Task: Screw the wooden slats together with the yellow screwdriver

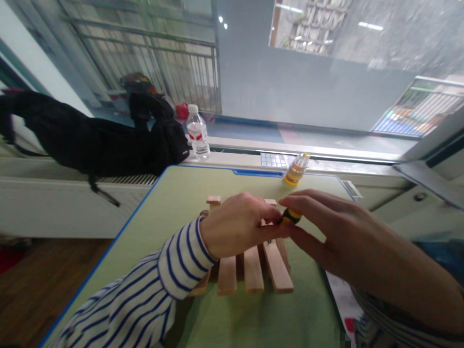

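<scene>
Between the fingertips of my right hand point(337, 227) is the yellow and black handle of a screwdriver point(292, 216); its shaft is hidden. My left hand point(239, 224) pinches right in front of the handle, over the wooden slats, and what its fingers hold is covered. Under both hands lies a small wooden piece with several slats point(253, 270) side by side, partly hidden by my left hand and wrist. A small metal screw or bolt point(269, 241) shows on the rightmost slat, below my left fingertips.
The green table point(174, 208) has a blue edge. A small clear bottle with a yellow base point(296, 169) stands at its far side. On the windowsill are a water bottle point(197, 135) and a black bag point(119, 145). Papers point(340, 295) lie at the right.
</scene>
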{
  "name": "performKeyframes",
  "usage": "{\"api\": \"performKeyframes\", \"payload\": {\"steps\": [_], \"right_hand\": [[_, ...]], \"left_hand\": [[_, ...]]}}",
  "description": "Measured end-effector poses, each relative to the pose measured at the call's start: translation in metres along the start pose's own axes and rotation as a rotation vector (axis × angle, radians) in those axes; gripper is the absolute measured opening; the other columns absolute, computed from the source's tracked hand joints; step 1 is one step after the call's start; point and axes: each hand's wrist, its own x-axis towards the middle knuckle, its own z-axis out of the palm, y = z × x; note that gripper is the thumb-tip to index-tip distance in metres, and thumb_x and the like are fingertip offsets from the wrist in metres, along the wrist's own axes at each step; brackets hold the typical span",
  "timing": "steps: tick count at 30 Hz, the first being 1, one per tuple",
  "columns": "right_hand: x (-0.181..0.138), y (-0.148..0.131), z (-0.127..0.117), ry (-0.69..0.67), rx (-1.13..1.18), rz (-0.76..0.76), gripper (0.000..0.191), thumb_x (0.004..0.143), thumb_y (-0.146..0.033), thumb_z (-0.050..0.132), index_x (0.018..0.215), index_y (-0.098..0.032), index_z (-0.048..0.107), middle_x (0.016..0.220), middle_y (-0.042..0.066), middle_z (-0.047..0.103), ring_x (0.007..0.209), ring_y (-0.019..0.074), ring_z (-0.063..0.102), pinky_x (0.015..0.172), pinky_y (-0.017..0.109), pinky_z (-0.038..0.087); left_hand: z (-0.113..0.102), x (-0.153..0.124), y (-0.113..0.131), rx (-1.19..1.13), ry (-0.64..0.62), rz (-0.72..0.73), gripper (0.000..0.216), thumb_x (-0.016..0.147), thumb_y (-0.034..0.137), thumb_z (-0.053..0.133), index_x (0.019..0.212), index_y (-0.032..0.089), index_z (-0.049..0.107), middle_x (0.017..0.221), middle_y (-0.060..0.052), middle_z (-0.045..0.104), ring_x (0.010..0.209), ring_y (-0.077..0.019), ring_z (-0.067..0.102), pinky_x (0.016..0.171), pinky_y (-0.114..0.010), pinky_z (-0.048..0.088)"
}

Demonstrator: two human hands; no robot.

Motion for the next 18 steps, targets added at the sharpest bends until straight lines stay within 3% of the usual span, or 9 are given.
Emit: {"api": "performKeyframes", "payload": {"steps": [3, 6, 18], "right_hand": [[-0.0013, -0.0005, -0.0011, 0.019, 0.004, -0.055, 0.017, 0.085, -0.02, 0.049, 0.101, -0.02, 0.054, 0.101, 0.004, 0.061, 0.087, 0.0137, 0.056, 0.075, 0.027, 0.045], [-0.0005, -0.0017, -0.0006, -0.003, 0.0, -0.064, 0.01, 0.085, -0.014, 0.049, 0.089, -0.019, 0.056, 0.097, 0.004, 0.061, 0.082, 0.0132, 0.057, 0.073, 0.027, 0.046], [0.0022, -0.0036, 0.0044, -0.014, -0.081, -0.023, 0.003, 0.083, -0.017, 0.055, 0.081, -0.018, 0.054, 0.086, 0.002, 0.058, 0.069, 0.0125, 0.05, 0.063, 0.027, 0.039]], "left_hand": [[-0.0019, -0.0006, -0.0011, 0.0, -0.015, 0.024, 0.022, 0.086, 0.034, 0.052, 0.087, 0.017, 0.066, 0.072, 0.0, 0.062, 0.067, -0.0098, 0.054, 0.062, -0.02, 0.037], [-0.003, -0.0009, -0.0028, -0.018, -0.025, 0.047, 0.018, 0.086, 0.03, 0.053, 0.088, 0.017, 0.066, 0.071, 0.001, 0.06, 0.066, -0.0095, 0.054, 0.062, -0.02, 0.037], [-0.0042, -0.0009, -0.0071, -0.071, -0.105, 0.084, 0.02, 0.091, 0.026, 0.044, 0.086, 0.016, 0.061, 0.074, 0.001, 0.059, 0.07, -0.0092, 0.053, 0.064, -0.02, 0.036]]}}
